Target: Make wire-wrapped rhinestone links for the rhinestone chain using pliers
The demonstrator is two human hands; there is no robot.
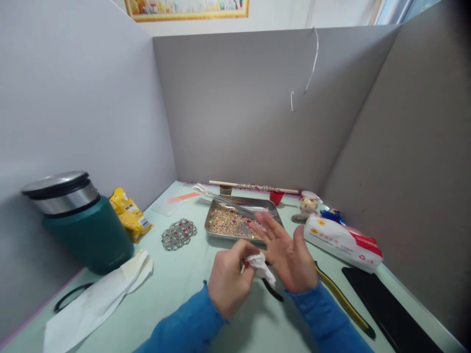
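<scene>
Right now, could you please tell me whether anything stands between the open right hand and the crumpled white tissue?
Nothing visible does: the crumpled white tissue juts from the left hand towards the open right hand; whether they touch is unclear.

The place looked like a craft workshop booth, with grey partition panels (239, 108) rising left, right and far around a pale green tabletop (176, 279), where a rectangular silver metal tray (228, 237) held tiny gold-coloured beads (223, 220) and a curved yellow-and-black tool handle (346, 300) lay near right.
</scene>
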